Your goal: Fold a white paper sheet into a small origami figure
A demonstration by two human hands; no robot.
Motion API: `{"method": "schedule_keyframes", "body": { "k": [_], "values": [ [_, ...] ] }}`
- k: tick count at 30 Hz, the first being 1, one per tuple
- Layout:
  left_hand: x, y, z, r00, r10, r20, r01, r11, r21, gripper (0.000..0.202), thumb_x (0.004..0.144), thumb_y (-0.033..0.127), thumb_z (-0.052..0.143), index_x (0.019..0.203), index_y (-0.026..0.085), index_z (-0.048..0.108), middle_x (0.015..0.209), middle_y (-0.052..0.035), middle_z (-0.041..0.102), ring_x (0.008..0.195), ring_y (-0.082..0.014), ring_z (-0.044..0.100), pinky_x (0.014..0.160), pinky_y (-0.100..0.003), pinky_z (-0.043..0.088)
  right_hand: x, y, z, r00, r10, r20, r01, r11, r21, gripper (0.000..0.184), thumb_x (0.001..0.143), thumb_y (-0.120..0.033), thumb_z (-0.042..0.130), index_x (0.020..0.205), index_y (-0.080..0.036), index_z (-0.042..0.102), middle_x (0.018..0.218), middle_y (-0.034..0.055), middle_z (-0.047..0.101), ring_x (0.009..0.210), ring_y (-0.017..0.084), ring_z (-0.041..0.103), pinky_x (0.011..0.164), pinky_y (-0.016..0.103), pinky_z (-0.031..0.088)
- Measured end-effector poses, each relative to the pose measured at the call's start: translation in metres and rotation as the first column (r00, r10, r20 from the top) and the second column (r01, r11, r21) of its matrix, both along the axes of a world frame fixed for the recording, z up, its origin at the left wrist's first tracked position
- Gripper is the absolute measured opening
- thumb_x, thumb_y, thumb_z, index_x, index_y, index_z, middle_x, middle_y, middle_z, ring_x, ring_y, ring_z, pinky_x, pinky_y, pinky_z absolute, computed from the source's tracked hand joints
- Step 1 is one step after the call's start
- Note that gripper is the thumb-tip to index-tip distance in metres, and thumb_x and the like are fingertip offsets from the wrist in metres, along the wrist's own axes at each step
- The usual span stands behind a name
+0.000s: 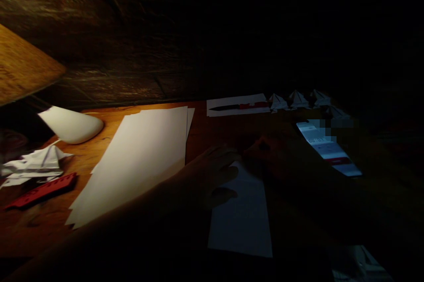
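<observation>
Bare left hand [212,176] and right hand [268,158], forearms [109,229] dark with shadow, any sleeves too dim to tell.

White paper sheets [139,162] on an orange-brown wooden desk [33,229].

1. A stack of white paper sheets [139,162] lies fanned out on the wooden desk [39,224].
2. Left of the stack stands a white desk lamp head [71,125].
3. Below the lamp sit crumpled white paper [33,162] and a flat red object [41,191].
4. Beyond the stack, a dark-bladed, red-handled knife [238,106] rests on a white sheet [232,100].
5. Farther right are folded paper models [298,100] and a lit phone [326,149].
</observation>
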State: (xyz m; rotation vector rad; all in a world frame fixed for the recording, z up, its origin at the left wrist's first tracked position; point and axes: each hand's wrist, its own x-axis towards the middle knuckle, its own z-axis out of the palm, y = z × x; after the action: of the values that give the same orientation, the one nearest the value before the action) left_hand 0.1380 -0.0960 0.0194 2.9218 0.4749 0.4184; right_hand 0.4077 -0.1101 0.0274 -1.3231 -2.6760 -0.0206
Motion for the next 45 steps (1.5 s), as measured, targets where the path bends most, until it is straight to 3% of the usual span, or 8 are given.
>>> {"method": "schedule_keyframes", "body": {
  "k": [4,8,15,20,27,33,45],
  "values": [
    [0.000,0.000,0.000,1.000,0.020,-0.009,-0.020,1.000,-0.019,0.025,0.094,0.041,0.066,0.101,0.017,0.064,0.132,-0.0168,0.064,0.135,-0.0345,0.051,0.116,-0.058,0.040,0.000,0.001,0.001,0.999,-0.033,-0.040,0.032,0.999,-0.017,0.037,0.101,-0.022,0.053,0.127,-0.039,0.073,0.110,0.0039,0.072,0.096,0.023,0.066,0.076,0.035,0.042],
    [-0.001,0.000,0.001,0.999,0.008,0.034,-0.007,0.999,-0.043,0.024,0.093,0.039,0.067,0.100,0.017,0.064,0.135,-0.0157,0.064,0.134,-0.0333,0.051,0.115,-0.056,0.041,-0.001,0.002,0.006,0.994,-0.084,-0.065,0.081,0.996,-0.044,0.037,0.098,-0.017,0.052,0.122,-0.031,0.077,0.116,0.0029,0.074,0.094,0.022,0.068,0.074,0.035,0.043],
    [-0.002,0.001,0.002,0.999,0.009,0.034,-0.007,0.999,-0.049,0.021,0.092,0.038,0.068,0.096,0.018,0.065,0.139,-0.0141,0.064,0.136,-0.0325,0.050,0.117,-0.056,0.038,0.003,0.007,0.005,0.993,-0.101,-0.068,0.101,0.995,-0.006,0.039,0.092,-0.012,0.053,0.119,-0.025,0.079,0.121,0.0044,0.076,0.106,0.025,0.068,0.089,0.042,0.047],
    [-0.005,0.003,0.004,0.999,0.032,0.013,-0.031,0.998,-0.050,0.018,0.095,0.037,0.066,0.090,0.020,0.067,0.140,-0.0079,0.066,0.138,-0.0313,0.050,0.118,-0.060,0.034,0.006,0.009,0.003,0.991,-0.125,-0.042,0.126,0.992,0.030,0.038,0.091,-0.011,0.053,0.118,-0.022,0.079,0.127,0.0063,0.075,0.112,0.028,0.067,0.094,0.045,0.047],
    [-0.008,0.001,0.016,0.993,0.107,0.046,-0.102,0.990,-0.095,0.020,0.096,0.036,0.062,0.087,0.024,0.074,0.110,-0.0008,0.078,0.118,-0.0265,0.063,0.114,-0.055,0.038,0.008,0.009,0.003,0.989,-0.148,-0.026,0.150,0.987,0.062,0.040,0.091,-0.014,0.054,0.120,-0.027,0.079,0.128,0.0067,0.074,0.111,0.028,0.068,0.093,0.047,0.045],
    [-0.011,-0.001,0.019,0.988,0.148,0.045,-0.143,0.985,-0.095,0.033,0.100,0.040,0.055,0.078,0.021,0.070,0.077,0.0012,0.070,0.092,-0.0200,0.065,0.117,-0.056,0.033,0.008,0.010,0.000,0.987,-0.157,-0.031,0.158,0.985,0.063,0.040,0.092,-0.014,0.054,0.119,-0.028,0.079,0.129,0.0046,0.075,0.109,0.028,0.069,0.090,0.045,0.046],
    [-0.013,-0.001,0.019,0.996,0.086,0.031,-0.084,0.994,-0.073,0.039,0.102,0.029,0.050,0.066,0.020,0.063,0.066,0.0026,0.061,0.081,-0.0163,0.058,0.112,-0.045,0.038,0.010,0.011,-0.001,0.987,-0.148,-0.059,0.152,0.986,0.071,0.037,0.091,-0.014,0.056,0.115,-0.030,0.080,0.127,0.0017,0.076,0.106,0.026,0.070,0.090,0.045,0.045]
  ]
}}
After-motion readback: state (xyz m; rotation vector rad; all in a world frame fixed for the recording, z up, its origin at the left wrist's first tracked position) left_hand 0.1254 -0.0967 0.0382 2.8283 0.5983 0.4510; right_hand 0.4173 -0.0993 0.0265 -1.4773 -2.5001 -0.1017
